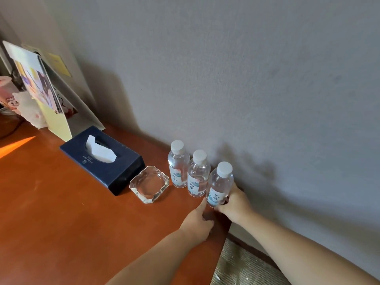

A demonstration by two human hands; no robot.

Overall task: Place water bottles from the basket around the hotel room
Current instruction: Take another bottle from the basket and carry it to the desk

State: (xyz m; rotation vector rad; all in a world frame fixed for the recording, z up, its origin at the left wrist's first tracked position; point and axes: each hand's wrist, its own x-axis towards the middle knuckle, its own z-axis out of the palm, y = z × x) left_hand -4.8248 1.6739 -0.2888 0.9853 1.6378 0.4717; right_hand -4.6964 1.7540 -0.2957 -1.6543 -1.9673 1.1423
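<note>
Right of centre, the right hand (234, 202) grips the end bottle (219, 184) by the desk (82, 212) corner, the left hand (197, 221) touching its base with one straight forefinger; a clumsy release could tip it off.

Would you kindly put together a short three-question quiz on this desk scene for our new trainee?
1. How many water bottles stand upright on the desk?
2. True or false: the glass ashtray sits between the tissue box and the bottles.
3. Which bottle does the right hand hold? A) the farthest from the person, B) the middle one, C) the nearest to the person.

Key
1. Three.
2. True.
3. C: its grip is on the nearest bottle, low on the body.
</note>
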